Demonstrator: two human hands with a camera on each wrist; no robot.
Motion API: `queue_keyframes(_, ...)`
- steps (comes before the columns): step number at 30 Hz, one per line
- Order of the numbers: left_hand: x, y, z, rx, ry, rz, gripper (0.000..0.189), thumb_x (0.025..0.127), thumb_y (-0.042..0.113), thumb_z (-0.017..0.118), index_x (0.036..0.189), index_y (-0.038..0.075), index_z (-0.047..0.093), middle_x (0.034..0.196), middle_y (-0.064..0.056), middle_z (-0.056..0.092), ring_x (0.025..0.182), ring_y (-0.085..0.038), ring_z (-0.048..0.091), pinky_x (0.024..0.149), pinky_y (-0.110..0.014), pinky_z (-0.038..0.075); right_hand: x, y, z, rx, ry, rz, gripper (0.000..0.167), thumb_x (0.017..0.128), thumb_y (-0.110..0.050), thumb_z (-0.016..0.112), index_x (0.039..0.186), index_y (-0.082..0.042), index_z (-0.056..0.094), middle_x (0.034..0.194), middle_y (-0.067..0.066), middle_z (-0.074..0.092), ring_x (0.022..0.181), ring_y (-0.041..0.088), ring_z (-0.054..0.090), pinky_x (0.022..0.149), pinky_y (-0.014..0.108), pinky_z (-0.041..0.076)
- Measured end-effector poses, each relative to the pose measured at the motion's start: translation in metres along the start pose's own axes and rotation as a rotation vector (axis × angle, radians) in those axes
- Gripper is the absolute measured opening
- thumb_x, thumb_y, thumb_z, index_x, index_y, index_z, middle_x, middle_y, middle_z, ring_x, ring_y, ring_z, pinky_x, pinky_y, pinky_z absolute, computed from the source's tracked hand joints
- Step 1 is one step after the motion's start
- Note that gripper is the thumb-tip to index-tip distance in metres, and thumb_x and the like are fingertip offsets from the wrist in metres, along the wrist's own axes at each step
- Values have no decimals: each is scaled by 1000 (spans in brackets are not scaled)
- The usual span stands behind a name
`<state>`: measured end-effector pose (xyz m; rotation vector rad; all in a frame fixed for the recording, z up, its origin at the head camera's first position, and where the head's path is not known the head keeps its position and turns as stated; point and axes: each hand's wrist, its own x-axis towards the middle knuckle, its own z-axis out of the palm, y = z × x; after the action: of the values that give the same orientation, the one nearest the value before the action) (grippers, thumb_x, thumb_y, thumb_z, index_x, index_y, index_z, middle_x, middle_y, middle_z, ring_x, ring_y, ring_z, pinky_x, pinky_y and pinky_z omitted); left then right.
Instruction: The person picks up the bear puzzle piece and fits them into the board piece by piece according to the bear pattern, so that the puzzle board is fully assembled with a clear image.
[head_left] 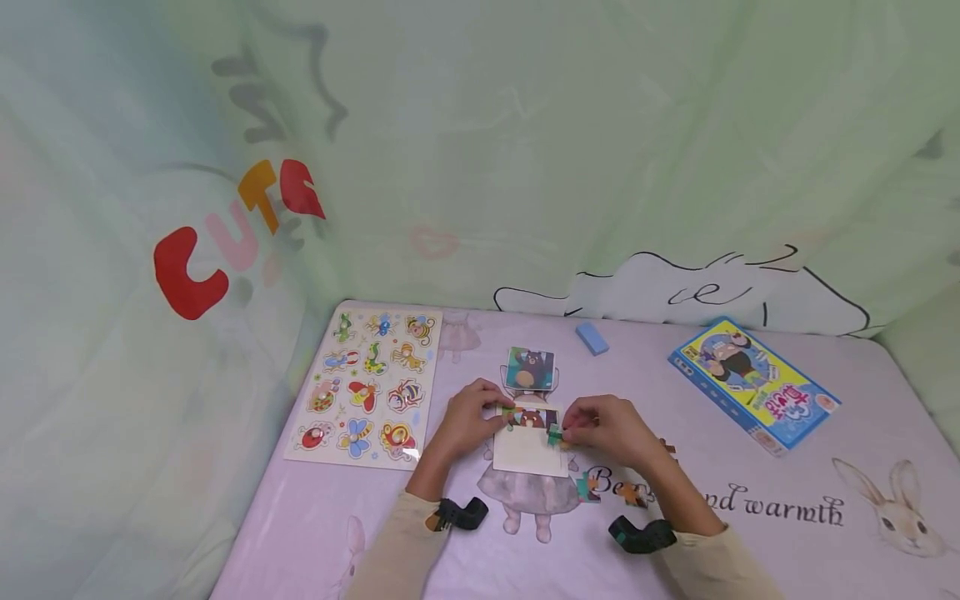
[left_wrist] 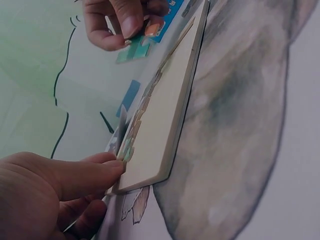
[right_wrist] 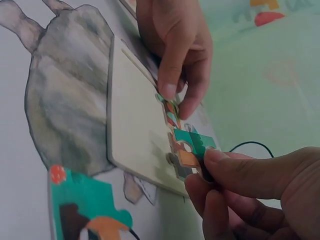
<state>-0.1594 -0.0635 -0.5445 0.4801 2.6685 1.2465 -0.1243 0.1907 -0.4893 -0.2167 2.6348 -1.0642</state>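
Observation:
A shallow puzzle tray (head_left: 529,454) lies in the middle of the table, with a row of bear puzzle pieces (head_left: 531,418) along its far edge. My left hand (head_left: 474,419) holds the tray's far left corner, its thumb at the end piece and its fingers along the outer edge. Between the thumb and fingers of my right hand (head_left: 611,427) is a green and orange puzzle piece (right_wrist: 196,145), raised over the right end of the row. Just beyond the tray lies a bear picture card (head_left: 531,368).
Loose puzzle pieces (head_left: 588,488) lie right of the tray, partly under my right forearm. An insect picture board (head_left: 367,385) is at the left. A blue block (head_left: 592,339) sits farther back, and a blue and yellow box (head_left: 753,383) lies at the right.

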Motion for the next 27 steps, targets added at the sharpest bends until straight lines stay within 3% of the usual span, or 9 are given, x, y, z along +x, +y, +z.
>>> queue_keyframes(5, 0, 0, 0, 1, -2, -10, 17, 91, 16, 76, 107, 15, 78, 118, -1, 64, 109, -18, 60, 99, -40, 46, 5, -5, 10, 17, 3, -56, 7, 89, -15, 79, 94, -14, 74, 81, -3, 65, 78, 15, 55, 69, 25, 48)
queue_keyframes(15, 1, 2, -2, -4, 1, 8, 14, 92, 13, 74, 105, 14, 79, 115, 0, 65, 108, -19, 61, 97, -36, 49, 11, -19, 30, 37, 13, -79, 11, 85, -7, 80, 94, -12, 75, 80, -3, 68, 74, 13, 58, 68, 23, 49)
queue_keyframes(27, 0, 2, -3, 4, -5, 13, 16, 91, 8, 73, 105, 13, 79, 116, -1, 65, 110, -20, 62, 99, -37, 48, 17, -27, 43, 97, 29, -18, 9, 87, -7, 79, 94, -12, 77, 81, -2, 70, 74, 12, 60, 69, 22, 50)
